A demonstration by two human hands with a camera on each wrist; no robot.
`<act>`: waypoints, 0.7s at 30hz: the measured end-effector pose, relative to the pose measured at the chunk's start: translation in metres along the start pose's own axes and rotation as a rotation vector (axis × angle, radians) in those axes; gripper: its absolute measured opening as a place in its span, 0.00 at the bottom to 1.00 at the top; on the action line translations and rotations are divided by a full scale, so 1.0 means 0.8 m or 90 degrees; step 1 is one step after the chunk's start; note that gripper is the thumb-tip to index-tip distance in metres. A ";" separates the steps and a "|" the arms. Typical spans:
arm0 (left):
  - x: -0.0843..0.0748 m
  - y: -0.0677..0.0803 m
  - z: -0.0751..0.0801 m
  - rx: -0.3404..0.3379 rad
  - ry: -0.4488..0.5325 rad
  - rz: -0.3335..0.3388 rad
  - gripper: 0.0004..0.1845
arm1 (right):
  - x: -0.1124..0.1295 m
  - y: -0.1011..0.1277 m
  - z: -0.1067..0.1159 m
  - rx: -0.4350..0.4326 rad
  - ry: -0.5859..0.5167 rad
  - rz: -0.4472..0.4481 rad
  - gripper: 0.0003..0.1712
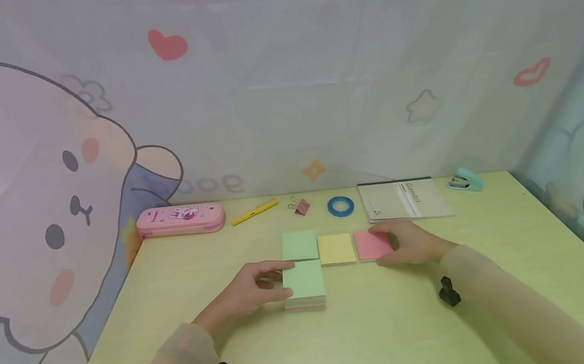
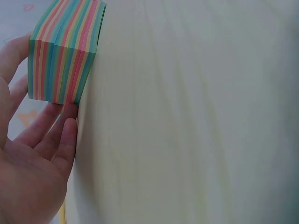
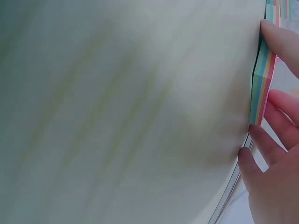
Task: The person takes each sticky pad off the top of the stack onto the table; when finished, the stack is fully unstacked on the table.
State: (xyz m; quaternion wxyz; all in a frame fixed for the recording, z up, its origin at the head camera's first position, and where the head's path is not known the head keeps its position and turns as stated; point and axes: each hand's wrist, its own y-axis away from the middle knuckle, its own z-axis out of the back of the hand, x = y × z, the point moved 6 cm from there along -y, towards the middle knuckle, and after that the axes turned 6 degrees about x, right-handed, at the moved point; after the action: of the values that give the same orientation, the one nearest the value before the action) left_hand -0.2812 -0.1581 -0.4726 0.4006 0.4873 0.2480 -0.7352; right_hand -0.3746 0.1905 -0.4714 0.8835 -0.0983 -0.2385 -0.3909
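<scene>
Pale green desk [image 1: 375, 340] against a cartoon bunny curtain [image 1: 33, 193]; closed pink pencil case [image 1: 181, 220] at 11 o'clock. Left hand [image 1: 252, 288] pinches the thick striped note block [image 1: 304, 286], right hand [image 1: 412, 243] grips the pink-topped note pad [image 1: 372, 245].

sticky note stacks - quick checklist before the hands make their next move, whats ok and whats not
1. Left hand has hold of the thick green-topped stack: ok, fingers and thumb clasp its left side.
2. Right hand has the pink-topped stack: ok, fingers curl round its right edge.
3. Thick stack square: not ok, the left wrist view shows its coloured layers stepped and leaning.
4. Row in line: ok, the far green stack, the yellow stack and the pink-topped one sit side by side.
5. Space toward the notebook: ok, bare table lies between.
6. Underside of the stacks: cannot tell.
</scene>
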 end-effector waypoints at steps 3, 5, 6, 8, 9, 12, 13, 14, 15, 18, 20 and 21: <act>0.001 0.000 0.000 -0.002 -0.001 0.001 0.28 | 0.001 -0.001 0.000 -0.003 -0.001 -0.001 0.43; 0.002 -0.001 0.000 -0.002 0.001 0.004 0.28 | 0.002 -0.001 0.000 -0.002 0.001 -0.003 0.43; 0.002 -0.001 0.000 -0.001 0.002 0.005 0.28 | 0.002 -0.002 -0.001 -0.001 0.003 -0.006 0.43; 0.001 -0.001 0.000 0.000 0.006 0.006 0.28 | 0.003 -0.003 -0.001 0.002 0.004 -0.008 0.43; 0.001 -0.001 0.000 0.000 0.007 0.007 0.28 | 0.003 -0.003 -0.001 0.003 0.004 -0.009 0.43; 0.000 0.000 0.001 -0.001 0.008 0.011 0.28 | 0.003 -0.004 0.000 0.005 0.006 -0.012 0.43; 0.000 0.000 0.001 -0.002 0.009 0.012 0.28 | 0.003 -0.004 0.000 0.006 0.006 -0.013 0.43; -0.001 0.000 0.001 -0.002 0.009 0.012 0.28 | 0.003 -0.004 -0.001 0.006 0.006 -0.013 0.43; -0.001 0.000 0.001 -0.003 0.009 0.012 0.28 | 0.002 -0.004 -0.001 0.007 0.007 -0.014 0.43; -0.001 0.000 0.001 -0.001 0.008 0.012 0.28 | 0.002 -0.004 -0.002 0.009 0.005 -0.018 0.43; -0.001 0.000 0.001 0.000 0.008 0.012 0.28 | 0.003 -0.004 -0.002 0.010 0.003 -0.016 0.44; 0.000 0.000 0.000 0.001 0.008 0.011 0.28 | 0.003 -0.004 -0.002 0.009 0.005 -0.017 0.44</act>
State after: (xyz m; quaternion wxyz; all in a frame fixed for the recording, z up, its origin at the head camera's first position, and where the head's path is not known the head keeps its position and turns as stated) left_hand -0.2812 -0.1582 -0.4725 0.4052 0.4941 0.2460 -0.7288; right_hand -0.3746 0.1861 -0.4715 0.8799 -0.0872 -0.2396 -0.4010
